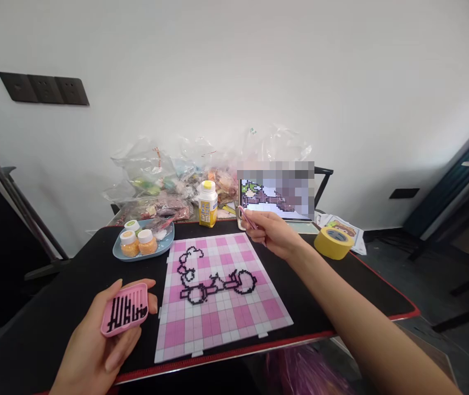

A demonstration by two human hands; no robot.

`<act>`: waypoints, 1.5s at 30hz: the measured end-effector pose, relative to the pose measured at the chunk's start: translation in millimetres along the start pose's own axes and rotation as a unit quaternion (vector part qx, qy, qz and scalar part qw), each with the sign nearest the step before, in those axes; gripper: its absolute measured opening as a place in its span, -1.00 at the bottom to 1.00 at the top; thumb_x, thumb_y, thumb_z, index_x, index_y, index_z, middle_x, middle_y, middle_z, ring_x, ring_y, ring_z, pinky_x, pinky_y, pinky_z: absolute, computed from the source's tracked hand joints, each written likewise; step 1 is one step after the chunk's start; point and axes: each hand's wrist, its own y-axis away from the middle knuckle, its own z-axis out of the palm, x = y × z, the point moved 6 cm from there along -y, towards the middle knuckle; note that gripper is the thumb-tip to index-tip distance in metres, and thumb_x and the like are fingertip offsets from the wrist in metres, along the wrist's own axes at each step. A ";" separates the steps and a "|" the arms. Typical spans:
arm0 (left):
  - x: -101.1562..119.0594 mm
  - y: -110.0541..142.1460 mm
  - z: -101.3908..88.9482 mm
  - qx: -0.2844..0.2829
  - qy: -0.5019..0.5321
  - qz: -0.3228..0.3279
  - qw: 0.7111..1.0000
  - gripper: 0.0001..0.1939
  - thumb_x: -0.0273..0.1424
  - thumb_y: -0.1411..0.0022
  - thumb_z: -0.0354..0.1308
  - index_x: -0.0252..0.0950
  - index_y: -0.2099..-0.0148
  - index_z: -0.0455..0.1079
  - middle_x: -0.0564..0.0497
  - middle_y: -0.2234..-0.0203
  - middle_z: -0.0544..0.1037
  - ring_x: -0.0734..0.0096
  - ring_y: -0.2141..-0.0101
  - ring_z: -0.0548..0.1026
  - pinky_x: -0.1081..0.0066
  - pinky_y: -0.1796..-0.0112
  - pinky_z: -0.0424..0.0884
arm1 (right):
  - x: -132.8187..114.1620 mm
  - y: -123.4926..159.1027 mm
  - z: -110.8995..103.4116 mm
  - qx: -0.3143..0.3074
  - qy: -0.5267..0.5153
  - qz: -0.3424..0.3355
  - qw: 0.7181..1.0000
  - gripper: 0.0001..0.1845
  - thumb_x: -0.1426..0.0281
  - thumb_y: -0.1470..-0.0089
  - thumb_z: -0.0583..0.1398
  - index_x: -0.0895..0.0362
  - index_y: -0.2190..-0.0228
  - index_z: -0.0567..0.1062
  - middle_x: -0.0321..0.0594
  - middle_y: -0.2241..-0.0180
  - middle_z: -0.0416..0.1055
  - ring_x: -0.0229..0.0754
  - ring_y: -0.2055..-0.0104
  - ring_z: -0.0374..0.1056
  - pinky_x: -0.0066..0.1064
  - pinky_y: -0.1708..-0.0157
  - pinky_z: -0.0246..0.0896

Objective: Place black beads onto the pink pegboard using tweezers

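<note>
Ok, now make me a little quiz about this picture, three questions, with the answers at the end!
1. Pick one. What is in the left hand?
A) a round yellow roll of tape
B) a small pink ridged tray with black beads
C) a white bottle with a yellow cap

2. True or false: three small round jars stand on the rounded light-blue plate.

3. Fill the gap: near the pink-and-white checked board, the slim pink tool is in the ____ hand.

Key: 1. B. 2. True. 3. Right.
</note>
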 end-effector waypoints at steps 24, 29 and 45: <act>-21.5 -8.2 -12.9 -0.120 -0.012 -0.052 0.991 -0.56 -0.14 -0.05 0.43 -0.43 0.17 0.60 -0.21 0.49 0.68 0.67 0.95 0.22 0.63 0.90 0.15 | 26.3 10.3 -16.7 -0.295 0.153 0.164 0.929 -0.55 0.07 -0.04 0.37 0.24 0.48 0.49 -0.20 0.45 0.54 -0.48 0.62 -0.11 -0.46 0.63 -0.34; -21.8 -12.4 -19.5 -0.136 -0.032 -0.035 0.990 -0.54 -0.12 -0.07 0.42 -0.43 0.15 0.60 -0.21 0.48 0.69 0.68 0.93 0.23 0.63 0.87 0.18 | 28.8 5.7 -27.2 -0.254 0.191 0.166 0.933 -0.58 0.11 0.02 0.41 0.24 0.48 0.53 -0.31 0.51 0.43 -0.48 0.60 0.00 -0.49 0.61 -0.25; -24.8 -11.6 -11.6 -0.095 -0.002 -0.019 0.995 -0.55 -0.08 0.05 0.48 -0.39 0.30 0.61 -0.13 0.58 0.63 0.78 0.94 0.11 0.71 0.90 0.01 | 34.0 -1.2 -39.1 -0.200 0.197 0.179 0.943 -0.48 0.02 0.22 0.47 0.23 0.54 0.52 -0.29 0.53 0.46 -0.48 0.62 -0.01 -0.51 0.62 -0.18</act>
